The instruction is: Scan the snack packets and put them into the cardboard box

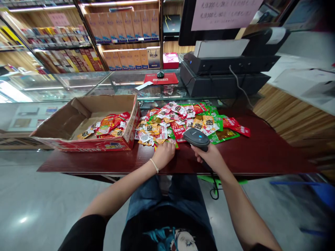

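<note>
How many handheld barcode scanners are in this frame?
1: the handheld barcode scanner is in the right hand, its head toward the heap of snack packets. No other shows.

"500元/60" — on the pink paper sign (225,14) across the black monitor (209,35)

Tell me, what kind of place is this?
Probably a shop: the right hand holds what looks like a barcode scanner by a pile of colourful packets, and packaged goods fill lit shelves.
</note>
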A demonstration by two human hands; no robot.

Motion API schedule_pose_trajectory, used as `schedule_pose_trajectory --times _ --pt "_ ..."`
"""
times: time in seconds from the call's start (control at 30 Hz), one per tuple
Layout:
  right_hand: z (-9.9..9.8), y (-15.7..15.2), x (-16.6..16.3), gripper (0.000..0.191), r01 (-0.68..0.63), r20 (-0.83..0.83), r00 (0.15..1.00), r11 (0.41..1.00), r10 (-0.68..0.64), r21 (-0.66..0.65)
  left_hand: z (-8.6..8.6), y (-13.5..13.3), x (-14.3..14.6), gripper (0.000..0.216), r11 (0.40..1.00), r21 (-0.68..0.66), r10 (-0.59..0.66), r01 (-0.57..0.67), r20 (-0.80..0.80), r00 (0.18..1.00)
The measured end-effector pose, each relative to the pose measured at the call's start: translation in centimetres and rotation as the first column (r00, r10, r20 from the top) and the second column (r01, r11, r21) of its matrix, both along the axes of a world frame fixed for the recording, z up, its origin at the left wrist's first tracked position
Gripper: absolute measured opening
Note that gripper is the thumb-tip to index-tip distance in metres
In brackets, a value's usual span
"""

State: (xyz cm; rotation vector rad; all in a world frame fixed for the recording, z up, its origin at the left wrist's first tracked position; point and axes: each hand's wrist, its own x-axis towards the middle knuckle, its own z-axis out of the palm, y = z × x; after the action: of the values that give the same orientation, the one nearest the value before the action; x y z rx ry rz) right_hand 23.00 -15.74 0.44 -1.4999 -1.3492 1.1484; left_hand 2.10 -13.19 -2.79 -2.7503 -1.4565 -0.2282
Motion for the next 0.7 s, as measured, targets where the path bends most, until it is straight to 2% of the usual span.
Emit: schedule_pose_trajectory --times 0.13,0.2,0.27,0.33,0.4,0.43,0.5,0.53,0.6,0.7 --pt "0.3 -0.1 -0.1 0.043 0.018 -0.003 1.0 1.0 -0.018 -0.018 0.6 -0.2 -1.5 0.021 0.992 0.041 -0.117 0.115 0.035 0.993" --pt "0.4 -0.1 -0.1 0.044 0.031 -0.001 1.0 0.999 -0.031 -0.021 0.8 -0.3 -2.2 0.021 0.986 0.041 -0.167 0.162 0.189 0.968" --pt "0.6 -0.2 0.0 0.045 0.04 0.002 0.999 0.999 -0.04 -0.013 1.1 0.0 -2.8 0.021 0.988 0.024 -0.145 0.15 0.443 0.885" --pt "0.8 -0.1 0.0 0.045 0.044 0.009 0.999 0.999 -0.044 0.007 1.4 0.9 -3.4 0.02 0.999 -0.015 -0.014 0.036 0.718 0.696" --pt "1.0 0.0 -0.1 0.044 0.039 0.023 0.999 0.999 -0.04 0.026 1.5 2.2 -3.8 0.021 0.987 -0.136 0.161 -0.089 0.9 0.405" --pt "1.1 0.0 -0.1 0.044 0.039 0.033 0.999 0.999 -0.04 0.033 1.4 3.0 -3.9 0.023 0.969 -0.224 0.243 -0.103 0.939 0.245" --pt "1.2 0.2 -0.4 0.042 0.033 0.057 0.998 0.998 -0.035 0.047 1.0 4.3 -4.2 0.028 0.922 -0.388 0.387 -0.022 0.922 -0.027" --pt "1.3 0.2 -0.5 0.041 0.028 0.069 0.997 0.998 -0.032 0.056 0.8 4.8 -4.3 0.031 0.895 -0.445 0.446 0.044 0.886 -0.127" --pt "1.1 0.2 -0.7 0.039 0.011 0.1 0.995 0.997 -0.019 0.074 0.2 5.5 -4.4 0.037 0.85 -0.501 0.527 0.164 0.811 -0.253" --pt "0.6 0.1 -1.1 0.038 -0.028 0.141 0.99 0.996 0.015 0.09 -0.2 5.7 -4.7 0.04 0.823 -0.502 0.568 0.267 0.746 -0.349"
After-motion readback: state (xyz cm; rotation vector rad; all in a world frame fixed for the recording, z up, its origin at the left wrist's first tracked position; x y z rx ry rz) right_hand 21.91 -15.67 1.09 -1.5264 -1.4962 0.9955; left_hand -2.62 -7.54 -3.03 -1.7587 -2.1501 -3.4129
